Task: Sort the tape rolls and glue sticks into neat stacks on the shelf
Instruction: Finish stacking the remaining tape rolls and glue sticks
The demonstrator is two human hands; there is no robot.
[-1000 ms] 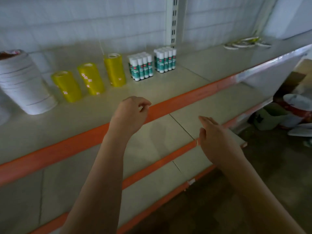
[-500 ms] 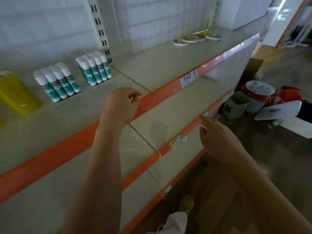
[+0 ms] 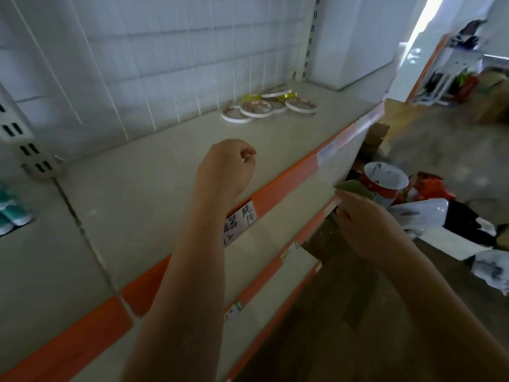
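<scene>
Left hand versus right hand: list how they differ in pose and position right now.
The left hand is curled into a loose fist; the right hand has its fingers fairly straight, pointing left. The left hand hovers over the top shelf, short of the flat tape rolls; the right hand sits lower, by the front edge of the lower shelf. Both hold nothing.

A loose cluster of thin tape rolls [image 3: 268,106] lies flat toward the back of the top shelf [image 3: 154,188], near the wall. Most are white-rimmed rings overlapping one another; one or two at the back show yellow. At the far left edge, a few glue sticks [image 3: 12,213] with teal labels stand, blurred and cut off.
</scene>
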